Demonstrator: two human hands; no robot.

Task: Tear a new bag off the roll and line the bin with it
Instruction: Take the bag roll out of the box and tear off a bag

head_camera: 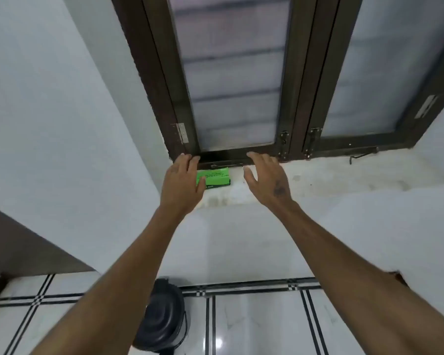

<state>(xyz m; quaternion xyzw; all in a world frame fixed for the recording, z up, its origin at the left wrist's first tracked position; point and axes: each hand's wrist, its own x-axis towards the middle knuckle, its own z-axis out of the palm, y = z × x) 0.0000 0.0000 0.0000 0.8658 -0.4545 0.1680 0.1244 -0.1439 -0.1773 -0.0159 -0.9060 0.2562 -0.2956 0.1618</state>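
Observation:
A green pack of bin bags (215,178) lies on the white window sill (318,180), close to the dark window frame. My left hand (183,184) reaches over the pack's left end, fingers spread, thumb across its left edge; whether it grips the pack I cannot tell. My right hand (265,179) hovers open just right of the pack, apart from it. A black bin (162,319) with a lid stands on the tiled floor below, against the wall, partly hidden by my left forearm.
A dark-framed window (231,80) with frosted panes rises behind the sill, with latches and a stay bar at its base. White walls stand left and below. The floor has white tiles with black lines. A dark piece of furniture (23,247) sits at the left.

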